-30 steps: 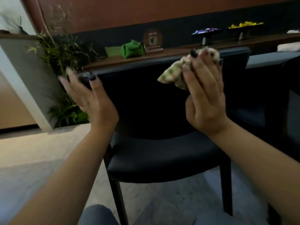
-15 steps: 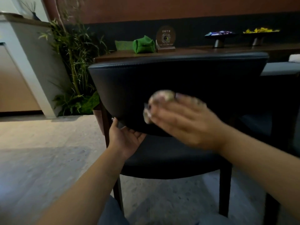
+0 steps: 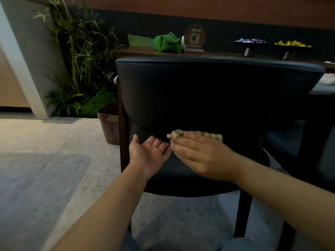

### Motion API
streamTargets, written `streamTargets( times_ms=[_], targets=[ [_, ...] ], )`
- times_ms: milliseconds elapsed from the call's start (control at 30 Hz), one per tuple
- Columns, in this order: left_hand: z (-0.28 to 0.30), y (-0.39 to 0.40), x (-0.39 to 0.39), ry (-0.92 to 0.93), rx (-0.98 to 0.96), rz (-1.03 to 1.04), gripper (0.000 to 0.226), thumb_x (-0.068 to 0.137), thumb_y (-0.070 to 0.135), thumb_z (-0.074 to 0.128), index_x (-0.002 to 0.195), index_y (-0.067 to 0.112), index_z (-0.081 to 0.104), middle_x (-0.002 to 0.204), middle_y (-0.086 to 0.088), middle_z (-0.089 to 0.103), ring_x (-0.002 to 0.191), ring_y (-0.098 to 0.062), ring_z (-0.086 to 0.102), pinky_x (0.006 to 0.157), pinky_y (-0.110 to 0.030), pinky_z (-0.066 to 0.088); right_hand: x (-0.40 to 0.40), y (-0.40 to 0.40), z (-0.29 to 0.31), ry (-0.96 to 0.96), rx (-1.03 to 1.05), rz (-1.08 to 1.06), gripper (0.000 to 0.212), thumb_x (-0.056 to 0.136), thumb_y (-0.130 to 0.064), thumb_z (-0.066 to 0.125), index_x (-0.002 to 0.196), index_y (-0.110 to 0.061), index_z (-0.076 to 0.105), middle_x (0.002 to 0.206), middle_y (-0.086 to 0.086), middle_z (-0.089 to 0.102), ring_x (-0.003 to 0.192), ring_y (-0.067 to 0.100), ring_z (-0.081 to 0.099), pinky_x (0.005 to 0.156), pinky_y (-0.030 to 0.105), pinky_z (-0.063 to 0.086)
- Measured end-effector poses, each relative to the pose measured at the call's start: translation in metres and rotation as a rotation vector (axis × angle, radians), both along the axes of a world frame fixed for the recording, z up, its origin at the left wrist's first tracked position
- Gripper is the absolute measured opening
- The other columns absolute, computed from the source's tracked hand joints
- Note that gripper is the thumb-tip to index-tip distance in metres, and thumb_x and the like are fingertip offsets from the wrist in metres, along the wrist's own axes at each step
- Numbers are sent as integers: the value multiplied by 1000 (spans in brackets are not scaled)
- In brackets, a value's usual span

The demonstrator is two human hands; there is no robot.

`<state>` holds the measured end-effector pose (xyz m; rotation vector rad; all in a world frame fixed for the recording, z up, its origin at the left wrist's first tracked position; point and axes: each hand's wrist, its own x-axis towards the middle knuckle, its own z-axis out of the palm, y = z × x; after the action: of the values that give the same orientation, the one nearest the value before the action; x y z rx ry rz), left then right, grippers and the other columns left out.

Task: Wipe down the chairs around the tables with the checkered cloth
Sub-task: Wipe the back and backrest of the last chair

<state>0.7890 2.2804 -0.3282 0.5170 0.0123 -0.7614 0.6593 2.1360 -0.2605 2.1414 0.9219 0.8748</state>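
Note:
A black leather chair with dark wooden legs stands in front of me, its curved backrest facing the camera. My right hand presses the checkered cloth against the lower edge of the backrest; only a blurred strip of cloth shows past the fingers. My left hand is palm up with fingers reaching under the backrest's lower left edge, just beside the right hand.
Behind the chair is a dark wooden table with a green pouch, a round plaque and two footed dishes. Bamboo plants and a brown bin stand at the left. Another dark chair is at right.
My right hand has wiped the cloth from the top of the backrest down to its bottom edge. My left hand dropped from the top left corner to under the backrest.

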Motion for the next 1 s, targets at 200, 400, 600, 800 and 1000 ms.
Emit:
streamTargets(
  times_ms=[200,400,600,800,1000],
  targets=[
    [-6,-3,3,51,-54,10,70,95,64,20,123,14,60,116,-10,70,107,-26,66,86,-42,43,20,34,96,-390,294,133,22,94,-1,53,107,1,71,118,20,65,120,38,56,105,53,40],
    [-14,-5,6,62,-155,-50,72,95,65,20,125,12,59,120,-11,68,115,-28,62,102,-45,39,27,38,31,-189,113,-25,23,91,-2,62,112,4,67,119,20,65,118,32,58,108,44,39],
    [-17,1,11,57,-260,-159,77,95,66,20,132,8,53,119,-14,68,104,-28,68,78,-43,55,22,44,12,54,-48,-171,26,93,-7,51,110,-2,71,120,14,66,120,28,57,109,40,37],
    [-30,-18,15,97,-245,-89,73,93,68,24,120,11,62,119,-11,69,106,-27,67,96,-47,39,57,85,98,-343,242,-16,26,99,-3,46,111,4,68,118,22,65,119,36,57,106,46,40],
    [-36,-14,17,120,-336,-150,83,90,72,25,116,6,69,124,-16,65,114,-34,63,104,-53,40,57,74,39,-147,-41,-184,26,95,-5,52,115,4,66,120,21,64,117,32,59,104,43,44]
  ],
)
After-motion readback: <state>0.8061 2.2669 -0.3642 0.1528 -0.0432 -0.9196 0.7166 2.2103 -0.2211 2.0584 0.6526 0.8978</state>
